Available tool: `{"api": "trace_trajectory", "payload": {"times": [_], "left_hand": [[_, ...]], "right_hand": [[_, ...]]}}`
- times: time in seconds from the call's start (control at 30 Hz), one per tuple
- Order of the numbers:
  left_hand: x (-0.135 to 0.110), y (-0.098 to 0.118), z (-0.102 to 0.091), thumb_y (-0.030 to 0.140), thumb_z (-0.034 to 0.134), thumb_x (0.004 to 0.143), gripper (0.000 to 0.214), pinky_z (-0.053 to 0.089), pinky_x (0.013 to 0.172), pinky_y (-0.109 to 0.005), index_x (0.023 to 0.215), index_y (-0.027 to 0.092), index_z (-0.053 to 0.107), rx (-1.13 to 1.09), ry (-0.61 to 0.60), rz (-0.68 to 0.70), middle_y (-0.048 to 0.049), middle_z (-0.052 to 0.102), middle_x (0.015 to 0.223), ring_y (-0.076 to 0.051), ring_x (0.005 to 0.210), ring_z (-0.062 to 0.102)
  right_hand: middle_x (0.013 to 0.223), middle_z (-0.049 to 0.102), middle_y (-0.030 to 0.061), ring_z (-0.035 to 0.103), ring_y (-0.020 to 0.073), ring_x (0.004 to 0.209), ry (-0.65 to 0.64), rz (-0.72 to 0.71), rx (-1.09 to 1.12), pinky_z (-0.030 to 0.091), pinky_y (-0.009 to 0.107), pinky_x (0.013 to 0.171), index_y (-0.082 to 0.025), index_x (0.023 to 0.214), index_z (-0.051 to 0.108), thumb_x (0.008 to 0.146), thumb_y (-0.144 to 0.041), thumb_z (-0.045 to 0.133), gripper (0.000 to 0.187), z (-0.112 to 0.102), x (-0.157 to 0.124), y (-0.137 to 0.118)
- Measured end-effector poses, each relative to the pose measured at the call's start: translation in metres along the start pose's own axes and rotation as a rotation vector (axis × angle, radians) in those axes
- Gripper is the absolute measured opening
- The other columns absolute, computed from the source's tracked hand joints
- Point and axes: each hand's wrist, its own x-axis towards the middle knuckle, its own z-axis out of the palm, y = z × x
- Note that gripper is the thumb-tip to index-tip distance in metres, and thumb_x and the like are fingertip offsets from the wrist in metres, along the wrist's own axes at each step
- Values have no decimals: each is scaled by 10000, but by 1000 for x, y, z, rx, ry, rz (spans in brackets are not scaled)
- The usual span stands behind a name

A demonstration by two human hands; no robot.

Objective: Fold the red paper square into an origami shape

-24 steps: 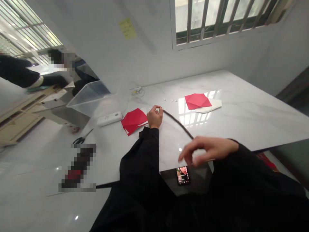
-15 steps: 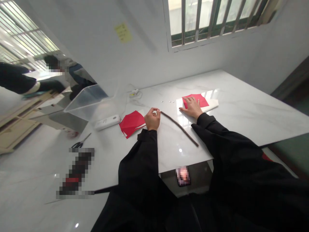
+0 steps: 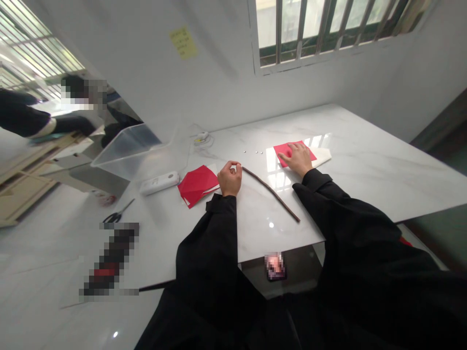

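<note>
Apparently a shared craft workroom

Handiwork is suggested by scissors [image 3: 117,214] and red sheets [image 3: 197,184] laid on the marble-patterned tabletop [image 3: 372,170]; beyond its left side, other people [image 3: 22,116] are seen near wooden furniture [image 3: 12,206].

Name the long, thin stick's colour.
The stick is dark brown, shown best in the head view.

Here's the left arm [image 3: 207,243], black-sleeved, running forward and up to a folded cuff [image 3: 220,204] at the wrist; the left hand [image 3: 230,181] sits curled up tight, back of the hand to us, fingertips gathered in a pinch. And over to the right, the right arm [image 3: 359,218] slants in across the body, wrist bare beyond its cuff [image 3: 318,180], right hand [image 3: 299,158] palm down, fingers spread, thumb out to the left.
</note>
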Motion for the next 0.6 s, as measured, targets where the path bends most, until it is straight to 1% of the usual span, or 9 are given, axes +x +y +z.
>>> {"api": "trace_trajectory", "payload": {"times": [0.07, 0.13, 0.2, 0.3, 0.37, 0.43, 0.6], "left_hand": [[0, 0, 0, 371, 561, 897, 206, 324, 562, -263, 827, 225, 688, -1, 1, -9, 64, 381, 472, -131, 474, 429], [0, -1, 0, 373, 563, 895, 207, 321, 559, -262, 822, 224, 687, -8, -1, -17, 65, 377, 471, -130, 473, 427], [-1, -2, 0, 368, 568, 889, 201, 317, 554, -260, 812, 223, 684, -22, 2, -30, 67, 368, 466, -126, 467, 414], [-2, -5, -2, 354, 568, 881, 190, 306, 540, -257, 807, 217, 677, -50, 49, -93, 72, 353, 458, -119, 449, 375], [-2, -7, -4, 348, 565, 880, 187, 296, 529, -254, 811, 211, 671, -73, 88, -140, 74, 352, 457, -114, 442, 355], [-3, -8, -5, 345, 562, 882, 186, 290, 524, -251, 817, 207, 668, -94, 102, -157, 73, 355, 457, -112, 442, 348], [-2, -5, -5, 336, 544, 901, 188, 286, 521, -248, 848, 207, 669, -82, 76, -168, 60, 390, 480, -119, 467, 375]], "right_hand": [[1380, 597, 222, 473, 407, 1301, -68, 16, -31, 303, 551, 1130, -119, 1349, 630, 947, -548, 525, 596, 2, -1, 4], [1389, 595, 220, 479, 409, 1299, -98, 4, -43, 311, 560, 1121, -132, 1333, 644, 963, -507, 499, 546, 3, -2, 6], [1405, 590, 216, 489, 400, 1302, -92, -2, -37, 331, 545, 1114, -138, 1342, 647, 972, -456, 486, 514, 4, -1, 8], [1377, 619, 200, 529, 377, 1275, -73, 4, -14, 371, 508, 1098, -149, 1325, 676, 958, -414, 514, 480, 3, 2, 9], [1326, 660, 178, 567, 361, 1234, -53, 15, 1, 404, 486, 1073, -167, 1289, 707, 942, -408, 543, 453, 0, 3, 8], [1251, 705, 161, 611, 349, 1168, -31, 42, 15, 443, 470, 1025, -182, 1239, 739, 927, -418, 571, 427, -4, 3, 7], [1070, 769, 154, 683, 333, 1004, -6, 147, 77, 503, 448, 891, -193, 1143, 790, 911, -460, 608, 397, -13, 2, 3]]}}
